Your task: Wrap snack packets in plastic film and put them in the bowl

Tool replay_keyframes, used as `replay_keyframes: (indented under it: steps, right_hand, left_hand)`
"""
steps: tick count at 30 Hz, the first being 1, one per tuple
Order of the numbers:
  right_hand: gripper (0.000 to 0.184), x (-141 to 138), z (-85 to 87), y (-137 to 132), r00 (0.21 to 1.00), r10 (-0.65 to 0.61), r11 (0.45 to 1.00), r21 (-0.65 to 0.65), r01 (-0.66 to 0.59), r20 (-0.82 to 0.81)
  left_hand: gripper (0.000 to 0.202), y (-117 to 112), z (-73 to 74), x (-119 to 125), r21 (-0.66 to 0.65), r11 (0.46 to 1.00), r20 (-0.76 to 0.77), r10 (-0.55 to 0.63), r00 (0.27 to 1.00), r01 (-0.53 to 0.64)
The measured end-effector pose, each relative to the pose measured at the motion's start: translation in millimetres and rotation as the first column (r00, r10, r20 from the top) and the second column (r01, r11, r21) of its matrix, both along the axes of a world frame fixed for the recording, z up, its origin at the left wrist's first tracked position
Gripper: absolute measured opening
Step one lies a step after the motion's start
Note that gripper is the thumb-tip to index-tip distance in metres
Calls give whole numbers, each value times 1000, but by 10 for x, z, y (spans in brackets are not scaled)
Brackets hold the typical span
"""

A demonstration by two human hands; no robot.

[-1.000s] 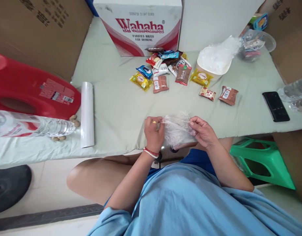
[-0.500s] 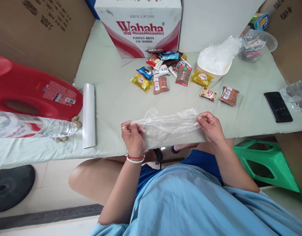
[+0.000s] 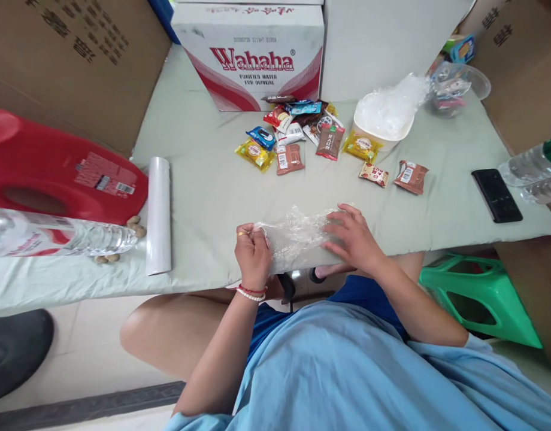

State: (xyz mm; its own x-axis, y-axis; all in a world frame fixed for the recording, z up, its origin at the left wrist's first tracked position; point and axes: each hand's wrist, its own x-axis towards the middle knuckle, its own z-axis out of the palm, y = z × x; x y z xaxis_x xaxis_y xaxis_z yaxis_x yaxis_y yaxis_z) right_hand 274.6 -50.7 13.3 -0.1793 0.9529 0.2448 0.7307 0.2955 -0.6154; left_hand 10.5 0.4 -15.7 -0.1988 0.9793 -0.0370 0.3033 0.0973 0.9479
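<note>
A thin, crinkled clear plastic bag [image 3: 293,236] is held over the front edge of the table. My left hand [image 3: 253,254] is closed in a pinch on the bag's left end. At its other end, my right hand [image 3: 351,236] has its fingers spread, touching the plastic; the bag partly covers the fingertips. Beyond the hands lies a pile of wrapped snacks [image 3: 291,133]. A brown packet [image 3: 411,176] and a small cream-and-red packet [image 3: 374,173] lie nearer the right hand.
A white tub [image 3: 383,136] stuffed with clear plastic stands behind. A white roll [image 3: 159,215], a red jug [image 3: 64,167] and a water bottle [image 3: 60,233] lie left. A phone [image 3: 497,194] rests right. A Wahaha box [image 3: 253,60] bounds the back; a green stool [image 3: 477,293] stands below.
My right hand has moved left, and its pinch has loosened into spread fingers. The stretched bag is now slacker and bunched, while the left hand keeps its pinch.
</note>
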Motion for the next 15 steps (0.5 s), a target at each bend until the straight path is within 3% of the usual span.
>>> replay_keyframes:
  steps: [2,5,8,10,13,15]
  right_hand:
    - [14,31,65,119,996,28,1000,-9,-29,-82]
    - [15,172,340,305,948,90,984,-119,-131,-305]
    - [25,362,677,483,873,21,931,-308,-195,-488]
    - [32,491,811,623,841,-39,889,-403,-217,-540]
    - [33,641,780,903,846,-78,844,-487,-225,-527]
    - [27,677,646,1114,881,-84,871,-463,-162,-466]
  left_hand:
    - [22,5,20,-10,-2,1000,-37,-17,999,17]
    - [18,16,30,-30,-7,999,-121,-36,992,36]
    - [18,37,17,-50,-7,997,-159,-74,984,74]
    - [21,57,5,-63,-8,993,-165,-118,979,119]
    - [25,76,-7,-80,-24,987,-176,-163,971,161]
    - [30,64,-14,-79,16,991,-238,-123,963,131]
